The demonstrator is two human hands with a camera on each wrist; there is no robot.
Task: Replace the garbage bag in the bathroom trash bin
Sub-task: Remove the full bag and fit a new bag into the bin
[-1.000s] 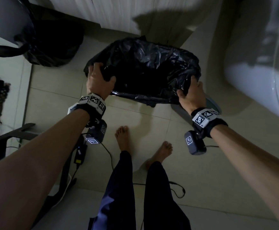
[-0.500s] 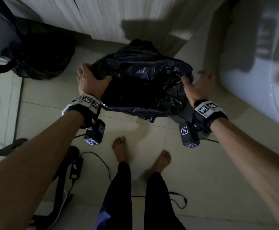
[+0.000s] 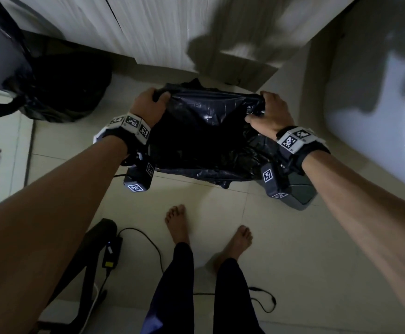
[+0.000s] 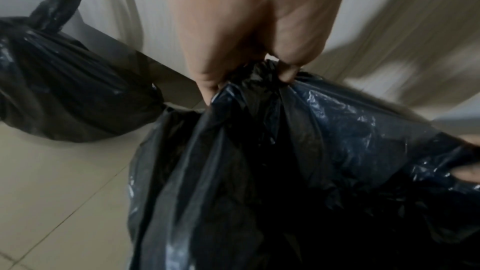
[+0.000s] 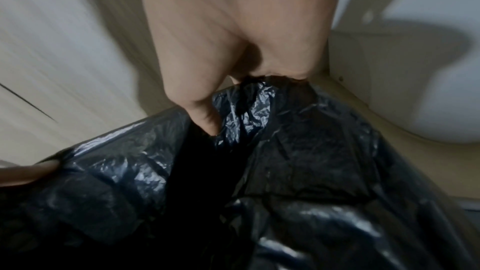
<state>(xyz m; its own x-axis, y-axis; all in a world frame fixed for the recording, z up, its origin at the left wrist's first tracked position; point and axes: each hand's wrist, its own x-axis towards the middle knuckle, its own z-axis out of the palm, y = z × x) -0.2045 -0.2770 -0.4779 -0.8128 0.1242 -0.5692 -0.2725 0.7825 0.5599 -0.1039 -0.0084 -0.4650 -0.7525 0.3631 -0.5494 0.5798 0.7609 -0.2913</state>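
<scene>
Left hand (image 3: 148, 109) bunched tight on the far left of the garbage bag (image 3: 208, 136) rim; right hand (image 3: 270, 116) pinching the far right. Black plastic pulled taut between them, draped over the trash bin (image 3: 300, 191) on the floor (image 3: 293, 249). Tied full bag (image 3: 59, 92) by the floor's far left edge, well apart.

Bare forearms; black wristbands (image 3: 134, 138) with white square-code tags; dark trousers (image 3: 172, 285); bare feet (image 3: 177, 220).

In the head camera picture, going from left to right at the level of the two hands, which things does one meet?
Tied, full black plastic garbage bag on the floor → left hand → open black plastic garbage bag held between both hands → right hand → white rounded toilet bowl.
</scene>
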